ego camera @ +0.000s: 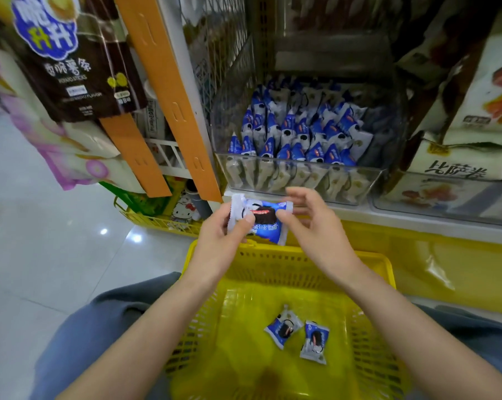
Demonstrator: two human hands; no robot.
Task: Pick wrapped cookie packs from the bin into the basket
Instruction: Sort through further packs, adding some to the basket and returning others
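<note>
A hanging snack bag (pixel 71 62) is cut off at the top left. The left hand (pixel 224 235) pinches a cookie pack (pixel 265 223) over the yellow basket (pixel 287 254), hiding its left end. The right hand (pixel 316 226) is loosely spread, its thumb perhaps touching the wrapper. Two packs (pixel 299 336) lie inside the basket. The clear bin (pixel 301 176) holds rows of packs, and the rear ones are dim.

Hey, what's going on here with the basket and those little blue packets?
A person holds one wrapped cookie pack in the left hand, above the far rim of the yellow basket. The right hand is at the pack's right end; whether it pinches it is unclear. Two other packs lie in the basket. The clear bin on the shelf holds many more.
</note>
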